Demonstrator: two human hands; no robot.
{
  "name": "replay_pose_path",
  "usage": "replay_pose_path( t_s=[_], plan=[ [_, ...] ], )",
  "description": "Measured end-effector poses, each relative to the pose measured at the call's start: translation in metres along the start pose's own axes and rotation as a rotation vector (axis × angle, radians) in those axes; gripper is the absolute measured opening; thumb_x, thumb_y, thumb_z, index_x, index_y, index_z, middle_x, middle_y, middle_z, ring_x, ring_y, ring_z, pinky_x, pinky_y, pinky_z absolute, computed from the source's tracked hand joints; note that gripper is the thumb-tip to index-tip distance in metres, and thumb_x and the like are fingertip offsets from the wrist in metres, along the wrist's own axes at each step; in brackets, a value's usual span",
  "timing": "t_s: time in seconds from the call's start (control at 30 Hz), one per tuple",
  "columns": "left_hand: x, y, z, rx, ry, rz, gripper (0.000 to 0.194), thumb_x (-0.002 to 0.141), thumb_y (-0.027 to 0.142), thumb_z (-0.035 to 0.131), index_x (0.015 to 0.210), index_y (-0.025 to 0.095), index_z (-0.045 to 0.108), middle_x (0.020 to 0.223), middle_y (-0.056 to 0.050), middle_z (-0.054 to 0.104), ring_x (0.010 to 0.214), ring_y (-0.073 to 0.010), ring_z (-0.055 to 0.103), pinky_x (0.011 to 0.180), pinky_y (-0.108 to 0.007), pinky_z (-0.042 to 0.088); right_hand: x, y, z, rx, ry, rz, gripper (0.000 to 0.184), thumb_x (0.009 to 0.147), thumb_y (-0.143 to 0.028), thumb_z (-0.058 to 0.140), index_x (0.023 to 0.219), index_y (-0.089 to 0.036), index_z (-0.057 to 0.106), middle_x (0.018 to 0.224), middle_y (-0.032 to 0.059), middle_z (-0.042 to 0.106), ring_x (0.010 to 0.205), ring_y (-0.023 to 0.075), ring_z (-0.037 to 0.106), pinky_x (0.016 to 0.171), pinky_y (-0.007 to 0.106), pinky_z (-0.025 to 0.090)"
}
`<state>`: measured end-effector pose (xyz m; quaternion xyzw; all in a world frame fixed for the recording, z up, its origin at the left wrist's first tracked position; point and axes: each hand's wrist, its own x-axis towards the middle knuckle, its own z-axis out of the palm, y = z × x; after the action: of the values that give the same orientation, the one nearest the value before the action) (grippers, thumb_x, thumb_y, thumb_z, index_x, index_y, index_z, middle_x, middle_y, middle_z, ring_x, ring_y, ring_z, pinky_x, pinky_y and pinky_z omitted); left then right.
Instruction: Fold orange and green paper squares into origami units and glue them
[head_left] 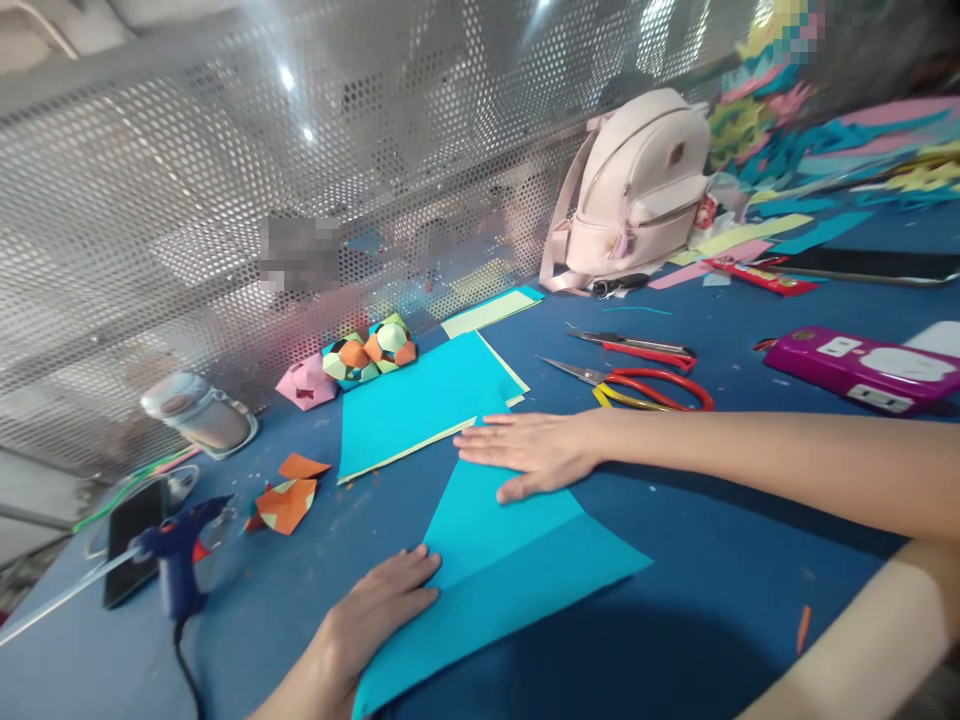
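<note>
A folded turquoise paper sheet (495,560) lies on the blue table (712,600) in front of me. My right hand (536,450) lies flat on its upper point, fingers stretched out and pressing down. My left hand (375,615) rests on the sheet's left edge, fingers laid out and slightly curled on the fold. Behind the sheet lies a stack of turquoise and pale yellow paper (420,400).
Red-handled scissors (637,385) and a second cutter (637,347) lie right of the stack. Folded paper balls (367,355), orange paper pieces (289,500), a blue glue gun (176,560), a phone (131,540), a pink backpack (637,190), a magenta case (862,365) and a perforated metal screen (225,200) surround the work spot.
</note>
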<state>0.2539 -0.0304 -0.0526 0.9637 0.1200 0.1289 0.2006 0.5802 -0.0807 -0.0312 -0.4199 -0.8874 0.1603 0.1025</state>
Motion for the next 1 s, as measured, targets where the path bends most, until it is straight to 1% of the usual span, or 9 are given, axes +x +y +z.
replay_pose_path(
  t_s=[0.17, 0.27, 0.37, 0.5, 0.6, 0.73, 0.8, 0.9, 1.0],
  plan=[
    [0.0, 0.014, -0.006, -0.052, 0.082, 0.026, 0.034, 0.095, 0.034, 0.035, 0.116, 0.028, 0.061, 0.124, -0.01, 0.062, 0.121, -0.0248, 0.053, 0.1, -0.042, 0.045, -0.005, 0.029, -0.007, -0.051, 0.082, 0.258, 0.078, 0.089, -0.061, 0.034, 0.146, -0.009, 0.022, 0.153, 0.0122, 0.012, 0.142, 0.0265, 0.009, 0.117, 0.042, 0.006],
    [0.004, 0.02, -0.01, -0.045, 0.068, -0.008, 0.032, 0.094, 0.038, 0.036, 0.109, 0.026, 0.062, 0.124, -0.011, 0.062, 0.12, -0.0253, 0.053, 0.097, -0.041, 0.046, -0.004, 0.025, -0.006, -0.071, 0.099, 0.322, 0.083, 0.088, -0.063, 0.035, 0.145, -0.004, 0.024, 0.152, 0.0163, 0.012, 0.141, 0.0301, 0.01, 0.116, 0.047, 0.008],
    [0.009, 0.022, -0.014, -0.068, 0.016, 0.019, 0.043, 0.09, 0.053, 0.032, 0.103, 0.024, 0.061, 0.126, -0.014, 0.06, 0.12, -0.0272, 0.053, 0.094, -0.041, 0.048, 0.002, -0.001, 0.001, -0.084, 0.087, 0.26, 0.084, 0.089, -0.061, 0.034, 0.144, 0.0, 0.022, 0.151, 0.0199, 0.01, 0.141, 0.0319, 0.007, 0.115, 0.049, 0.006],
    [0.012, 0.022, -0.017, -0.038, 0.014, 0.085, 0.046, 0.088, 0.055, 0.033, 0.112, 0.025, 0.058, 0.128, -0.014, 0.057, 0.12, -0.0286, 0.052, 0.094, -0.043, 0.047, 0.013, -0.037, 0.013, 0.015, -0.057, -0.101, 0.074, 0.09, -0.057, 0.037, 0.145, -0.011, 0.026, 0.153, 0.011, 0.016, 0.142, 0.0237, 0.009, 0.116, 0.039, 0.002],
    [0.013, 0.021, -0.02, -0.005, 0.004, 0.102, 0.041, 0.09, 0.048, 0.036, 0.117, 0.025, 0.057, 0.126, -0.015, 0.059, 0.12, -0.0293, 0.052, 0.096, -0.045, 0.044, 0.016, -0.035, 0.011, 0.046, -0.082, -0.077, 0.071, 0.092, -0.057, 0.031, 0.145, -0.01, 0.027, 0.152, 0.011, 0.017, 0.142, 0.0227, 0.012, 0.116, 0.038, 0.006],
    [0.016, 0.023, -0.026, 0.025, -0.049, 0.128, 0.03, 0.092, 0.033, 0.042, 0.114, 0.025, 0.059, 0.122, -0.013, 0.062, 0.117, -0.0261, 0.056, 0.098, -0.043, 0.044, 0.007, 0.004, -0.005, -0.021, -0.004, 0.132, 0.07, 0.094, -0.055, 0.026, 0.146, -0.009, 0.024, 0.153, 0.0106, 0.017, 0.142, 0.024, 0.012, 0.116, 0.04, 0.009],
    [0.018, 0.028, -0.029, 0.032, -0.041, 0.05, 0.024, 0.091, 0.028, 0.045, 0.107, 0.024, 0.062, 0.113, -0.01, 0.067, 0.109, -0.0241, 0.061, 0.097, -0.04, 0.045, -0.001, 0.023, -0.014, -0.055, 0.029, 0.256, 0.072, 0.093, -0.056, 0.028, 0.146, -0.008, 0.022, 0.153, 0.0116, 0.015, 0.142, 0.025, 0.011, 0.116, 0.042, 0.01],
    [0.02, 0.036, -0.029, -0.039, 0.043, -0.206, 0.022, 0.09, 0.032, 0.047, 0.08, 0.02, 0.064, 0.082, -0.004, 0.07, 0.079, -0.0196, 0.066, 0.075, -0.03, 0.054, -0.012, 0.038, -0.022, -0.065, 0.058, 0.424, 0.074, 0.093, -0.056, 0.028, 0.145, -0.005, 0.022, 0.153, 0.0136, 0.014, 0.142, 0.0256, 0.011, 0.116, 0.043, 0.011],
    [0.021, 0.041, -0.028, -0.128, 0.119, -0.356, 0.032, 0.087, 0.037, 0.05, 0.06, 0.02, 0.054, 0.069, -0.001, 0.063, 0.063, -0.016, 0.059, 0.058, -0.025, 0.051, -0.023, 0.034, -0.023, -0.011, 0.11, 0.429, 0.067, 0.092, -0.052, 0.033, 0.144, -0.01, 0.029, 0.152, 0.0097, 0.021, 0.141, 0.0244, 0.015, 0.116, 0.043, 0.011]
  ],
)
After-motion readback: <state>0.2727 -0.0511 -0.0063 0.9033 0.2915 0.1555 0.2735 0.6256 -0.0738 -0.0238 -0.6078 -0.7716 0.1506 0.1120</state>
